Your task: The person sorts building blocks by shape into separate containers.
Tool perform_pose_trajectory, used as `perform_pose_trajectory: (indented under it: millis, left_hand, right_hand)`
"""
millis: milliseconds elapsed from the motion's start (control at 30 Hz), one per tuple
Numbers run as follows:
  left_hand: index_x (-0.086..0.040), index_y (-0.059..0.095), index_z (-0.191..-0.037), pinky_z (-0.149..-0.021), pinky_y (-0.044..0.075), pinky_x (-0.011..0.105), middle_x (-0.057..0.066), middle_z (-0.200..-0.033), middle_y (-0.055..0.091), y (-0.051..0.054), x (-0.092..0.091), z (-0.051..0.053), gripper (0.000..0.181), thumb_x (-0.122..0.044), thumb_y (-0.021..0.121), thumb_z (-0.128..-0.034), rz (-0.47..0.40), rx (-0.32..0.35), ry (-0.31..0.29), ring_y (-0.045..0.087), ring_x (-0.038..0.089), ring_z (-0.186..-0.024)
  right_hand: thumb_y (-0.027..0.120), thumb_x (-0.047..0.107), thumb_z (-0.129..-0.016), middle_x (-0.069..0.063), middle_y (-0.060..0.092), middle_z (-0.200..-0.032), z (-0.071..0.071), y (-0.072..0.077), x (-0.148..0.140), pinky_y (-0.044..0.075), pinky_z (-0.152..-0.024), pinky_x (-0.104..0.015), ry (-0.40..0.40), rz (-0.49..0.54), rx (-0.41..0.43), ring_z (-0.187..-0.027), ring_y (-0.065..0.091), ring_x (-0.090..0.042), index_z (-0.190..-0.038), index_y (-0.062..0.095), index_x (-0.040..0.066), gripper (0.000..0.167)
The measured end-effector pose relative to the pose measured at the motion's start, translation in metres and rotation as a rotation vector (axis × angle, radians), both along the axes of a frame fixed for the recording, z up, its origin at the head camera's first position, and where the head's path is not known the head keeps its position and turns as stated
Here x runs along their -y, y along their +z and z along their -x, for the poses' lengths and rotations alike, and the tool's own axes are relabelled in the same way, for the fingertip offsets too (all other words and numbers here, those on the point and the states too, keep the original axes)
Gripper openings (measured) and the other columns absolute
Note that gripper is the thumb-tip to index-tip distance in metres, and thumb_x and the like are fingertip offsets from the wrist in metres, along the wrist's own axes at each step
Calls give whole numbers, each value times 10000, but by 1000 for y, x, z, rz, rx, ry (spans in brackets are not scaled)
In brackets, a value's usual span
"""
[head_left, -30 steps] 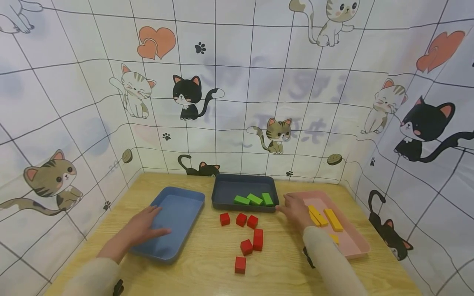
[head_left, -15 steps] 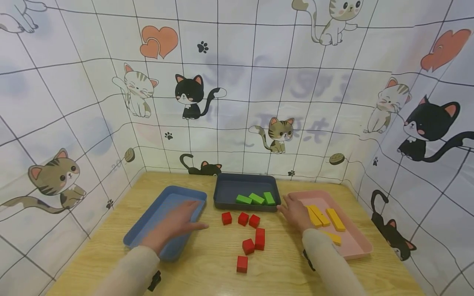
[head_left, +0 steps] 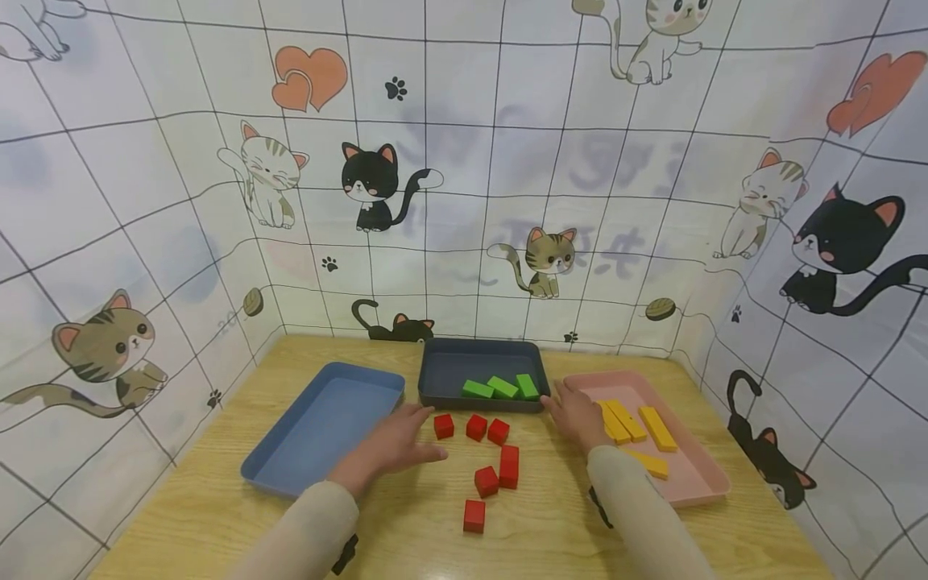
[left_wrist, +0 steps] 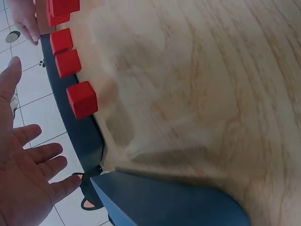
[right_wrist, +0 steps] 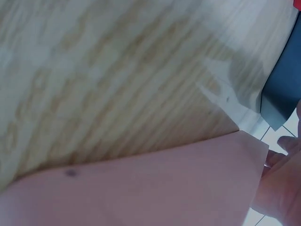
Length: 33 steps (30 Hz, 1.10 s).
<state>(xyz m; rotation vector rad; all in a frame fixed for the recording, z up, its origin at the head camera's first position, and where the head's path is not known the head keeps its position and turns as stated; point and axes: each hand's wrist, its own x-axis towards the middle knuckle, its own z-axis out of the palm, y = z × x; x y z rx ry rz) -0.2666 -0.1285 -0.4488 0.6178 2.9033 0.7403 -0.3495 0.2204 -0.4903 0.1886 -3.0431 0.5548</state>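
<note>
My left hand [head_left: 391, 445] hovers between the blue tray and the nearest red cube [head_left: 444, 426], fingers extended and nothing held. In the left wrist view its palm [left_wrist: 28, 174] shows, with the thumb spread apart from the fingers. Several red blocks lie loose on the wooden table, one of them an oblong block [head_left: 509, 467]. My right hand [head_left: 576, 415] is at the left rim of the pink tray [head_left: 699, 483], near the right corner of the dark tray [head_left: 449, 374]. No object shows in it; whether it touches either rim, I cannot tell.
Three green blocks [head_left: 502, 388] lie in the dark tray at the back. The pink tray on the right holds several yellow blocks [head_left: 657, 428]. On the left stands the blue tray [head_left: 319, 427], slanted. A cat-patterned sheet [head_left: 464, 177] closes off the back and sides.
My left hand has moved right, from over the blue tray to beside the red cubes. The right hand has stayed almost in place. The blocks lie as before.
</note>
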Motion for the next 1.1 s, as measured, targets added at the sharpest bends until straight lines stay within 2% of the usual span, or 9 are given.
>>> perform_pose_trajectory:
  millis: [167,400,567,633,733,933,1100]
  left_hand:
    - [-24,438,-1478,-1068,366,573,229,-1495,412,-5,-3,1,848,-526,722,-857,-14,15,-2,407,414,-1358]
    - [-25,459,-1462,-1064,372,577,230,-1488,422,-10,-4,3,823,-515,727,-857,1,6,-10,410,416,-1355]
    - [-31,473,-1450,-1065,370,579,232,-1480,433,-13,-5,5,790,-484,739,-860,3,3,-3,408,419,-1356]
    - [-44,474,-1454,-1073,364,573,229,-1486,429,-15,-6,7,772,-479,731,-870,2,7,10,401,415,-1364]
    - [-38,488,-1442,-1069,372,563,233,-1474,443,-17,-9,9,746,-461,731,-878,-18,-7,19,414,411,-1353]
    - [-10,490,-1433,-1074,378,538,222,-1457,470,-20,-17,14,735,-439,731,-887,-40,-41,57,433,403,-1341]
    - [-5,501,-1419,-1062,390,540,224,-1425,494,-23,-24,18,722,-414,749,-878,-54,-59,107,457,412,-1312]
  right_hand:
    - [482,391,-1042,-274,342,-1531,1,2,-2,346,-1000,-681,7,-19,-8,-1319,419,-491,-1467,458,19,565]
    - [513,426,-1024,-220,380,-1531,3,3,-5,385,-959,-661,3,-27,29,-1295,463,-456,-1450,515,95,540]
    - [553,428,-1005,-233,403,-1512,3,1,-6,399,-966,-645,14,-40,-14,-1302,460,-454,-1402,576,105,512]
    - [569,420,-1000,-221,501,-1428,3,-1,-6,434,-932,-613,24,-51,-42,-1244,516,-432,-1379,599,100,498]
    - [583,419,-994,-193,556,-1356,3,-1,-5,449,-898,-599,36,-64,-73,-1190,554,-408,-1365,612,93,494]
    - [576,437,-993,-222,477,-1460,3,1,-5,376,-972,-659,33,-55,-65,-1275,489,-446,-1384,593,94,521]
    - [560,439,-1002,-225,478,-1459,3,2,-6,370,-981,-660,23,-49,-53,-1271,492,-449,-1396,581,95,524]
